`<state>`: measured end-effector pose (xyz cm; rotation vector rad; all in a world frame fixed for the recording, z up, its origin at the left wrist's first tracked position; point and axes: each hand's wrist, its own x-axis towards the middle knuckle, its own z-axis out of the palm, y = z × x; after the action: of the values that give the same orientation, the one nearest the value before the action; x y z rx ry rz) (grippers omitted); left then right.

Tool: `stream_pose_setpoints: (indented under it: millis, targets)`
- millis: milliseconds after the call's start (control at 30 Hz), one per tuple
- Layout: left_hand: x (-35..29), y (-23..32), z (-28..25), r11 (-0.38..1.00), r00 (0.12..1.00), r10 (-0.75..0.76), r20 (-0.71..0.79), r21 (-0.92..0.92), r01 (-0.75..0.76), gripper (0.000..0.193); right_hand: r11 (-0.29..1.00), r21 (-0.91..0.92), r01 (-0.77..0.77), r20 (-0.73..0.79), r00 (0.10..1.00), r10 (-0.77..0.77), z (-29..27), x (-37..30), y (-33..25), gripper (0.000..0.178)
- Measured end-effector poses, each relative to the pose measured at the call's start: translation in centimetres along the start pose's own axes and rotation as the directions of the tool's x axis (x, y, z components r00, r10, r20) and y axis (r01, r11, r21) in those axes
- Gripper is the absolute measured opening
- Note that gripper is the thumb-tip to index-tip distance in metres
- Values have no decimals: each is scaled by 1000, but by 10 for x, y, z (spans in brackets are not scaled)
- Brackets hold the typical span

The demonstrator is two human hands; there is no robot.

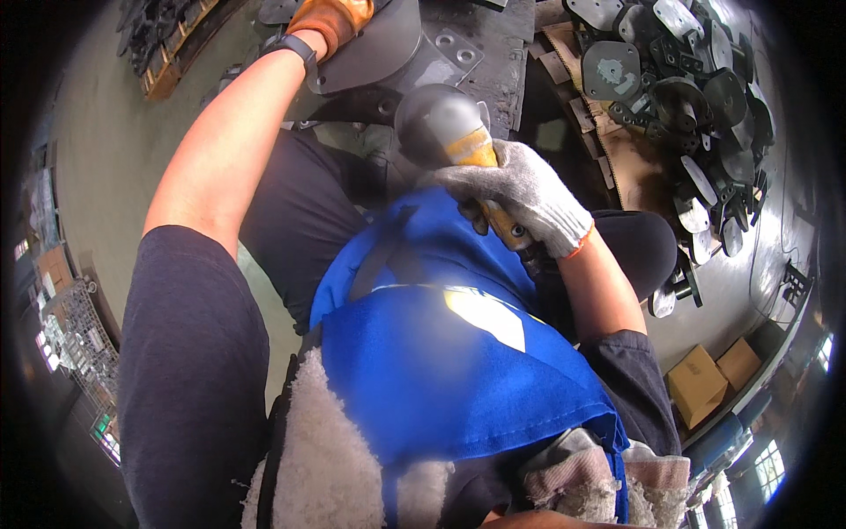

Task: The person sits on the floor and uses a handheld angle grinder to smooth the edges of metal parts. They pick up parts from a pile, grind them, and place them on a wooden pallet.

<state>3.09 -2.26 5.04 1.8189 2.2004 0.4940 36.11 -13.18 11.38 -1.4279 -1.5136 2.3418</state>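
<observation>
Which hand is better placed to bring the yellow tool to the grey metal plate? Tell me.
Probably the right hand: it grips the yellow tool, whose round end is near the grey metal plate. The left hand is at the plate's edge, farther from the tool.

The left hand [342,19], near the upper edge left of centre, wears an orange-brown glove [326,19], with a black wristband [298,48] below it, while the right hand [529,189], right of centre, wears a pale grey knit glove [551,198] edged in orange. 2 dark short sleeves, the left sleeve [192,361] large at the lower left and the right sleeve [630,375] at the lower right, flank a bright blue apron [529,397] with a white-and-yellow marking [489,320]. Dark trousers [286,198] show above its edges.
</observation>
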Motion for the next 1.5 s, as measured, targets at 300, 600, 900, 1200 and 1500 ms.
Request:
stream_pose_setpoints:
  millis: [300,600,900,1200,1500]
  targets:
    - [0,8,-8,999,1000,-10,14,46,9,41,995,64,-79,-62,995,83,-6,-15,-7,33]
    - [-31,57,-43,984,982,-178,62,5,178,55,997,9,-75,-85,993,76,-3,-5,-16,33]
    - [-18,46,-33,971,969,-235,82,64,230,58,996,91,-5,-98,995,13,-15,-8,2,33]
    - [-15,35,-26,991,991,-131,39,-10,132,46,999,-5,-34,-142,989,33,-8,-2,-9,32]
    - [-1,13,-7,998,998,-65,18,-16,65,40,983,178,43,-115,993,-23,-7,-5,-10,31]
